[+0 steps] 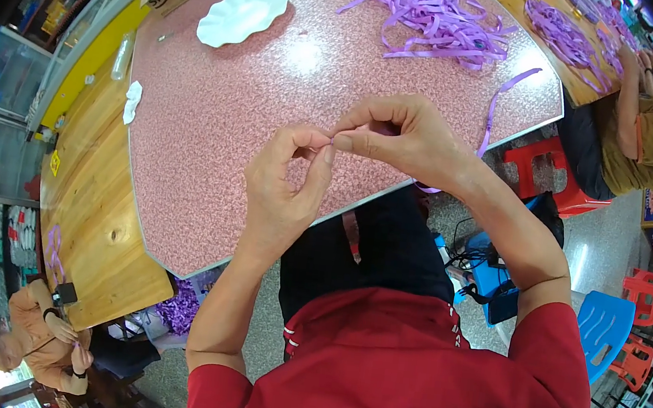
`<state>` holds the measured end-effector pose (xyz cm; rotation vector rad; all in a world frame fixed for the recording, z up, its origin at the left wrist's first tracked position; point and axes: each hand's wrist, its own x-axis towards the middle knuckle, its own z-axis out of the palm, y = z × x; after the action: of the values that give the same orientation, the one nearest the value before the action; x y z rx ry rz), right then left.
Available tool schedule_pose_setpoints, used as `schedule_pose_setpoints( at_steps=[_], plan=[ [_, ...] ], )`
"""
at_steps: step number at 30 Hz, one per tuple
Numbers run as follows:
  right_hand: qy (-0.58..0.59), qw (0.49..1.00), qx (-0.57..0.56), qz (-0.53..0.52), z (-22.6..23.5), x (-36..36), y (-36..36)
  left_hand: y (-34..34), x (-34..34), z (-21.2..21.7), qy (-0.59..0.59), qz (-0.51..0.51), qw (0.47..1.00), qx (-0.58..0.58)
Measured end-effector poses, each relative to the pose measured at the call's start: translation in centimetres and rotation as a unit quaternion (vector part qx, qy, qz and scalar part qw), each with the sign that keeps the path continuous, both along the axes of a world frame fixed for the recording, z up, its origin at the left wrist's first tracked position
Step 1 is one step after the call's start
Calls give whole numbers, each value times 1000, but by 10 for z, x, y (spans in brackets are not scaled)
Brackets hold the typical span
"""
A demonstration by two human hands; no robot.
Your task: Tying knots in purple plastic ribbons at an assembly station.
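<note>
Purple ribbon (492,110) is pinched between both grips, left hand (287,179) and right hand (403,136), trailing rightward over the table (216,111).

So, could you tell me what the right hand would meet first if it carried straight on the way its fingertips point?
The right hand points toward the person's left, so it would first meet the left hand, whose fingertips already touch it at the purple ribbon.

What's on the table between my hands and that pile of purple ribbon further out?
In the head view, only bare pink speckled tabletop lies between the hands, left hand and right hand, and the purple ribbon pile. One loose ribbon strand runs off to the right.
</note>
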<state>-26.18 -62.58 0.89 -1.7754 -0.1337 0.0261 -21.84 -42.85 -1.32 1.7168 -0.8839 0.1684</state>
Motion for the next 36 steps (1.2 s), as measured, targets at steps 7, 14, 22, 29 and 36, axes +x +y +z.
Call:
schedule_pose_setpoints(
  at_steps=[7,14,22,29,36],
  plan=[
    [-26,999,18,6,1,-1,4,-1,-1,-1,4,-1,1000,7],
    [40,999,29,4,5,-3,-2,2,1,0,37,-11,999,2],
    [-5,999,20,-31,3,-2,6,2,3,-6,55,-32,998,-8],
    [-23,998,-41,-50,-2,0,6,1,6,-9,102,-36,994,-18],
    [-39,998,11,-49,-4,-2,10,-4,8,12,-226,24,966,121]
  ],
)
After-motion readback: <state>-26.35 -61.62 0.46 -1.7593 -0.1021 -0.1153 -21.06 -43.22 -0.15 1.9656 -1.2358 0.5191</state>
